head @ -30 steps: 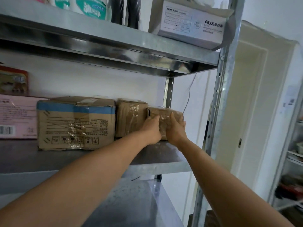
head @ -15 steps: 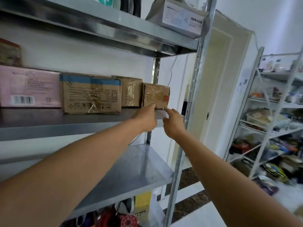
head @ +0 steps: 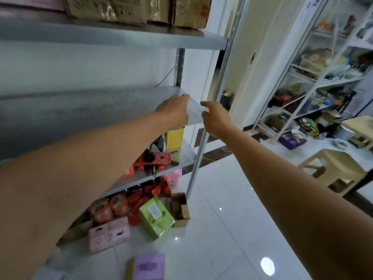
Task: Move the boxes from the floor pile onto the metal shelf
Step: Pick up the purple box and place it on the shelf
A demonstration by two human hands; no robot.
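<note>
Head view: left hand (head: 173,112), right hand (head: 216,118) hover before metal shelf (head: 101,37), each grip loose, empty, likely free for next pick. Brown boxes (head: 141,9) packed side by side on upper tier, saving room. Green box (head: 156,218), pink box (head: 109,234), purple box (head: 149,266) on floor.

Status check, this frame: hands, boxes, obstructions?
Left hand, right hand open, grip empty. Cardboard boxes on upper shelf; green box, pink box, purple box on floor. Nothing blocking.

Glossy white tile floor (head: 222,219) fills lower center, with a bright glare spot (head: 267,266) at lower right. Dark border strip (head: 214,154) mid-frame. White wall (head: 90,67) upper left, cream door (head: 260,37) upper center. Cluttered white rack (head: 314,85) upper right, beige stool (head: 335,168) right.
</note>
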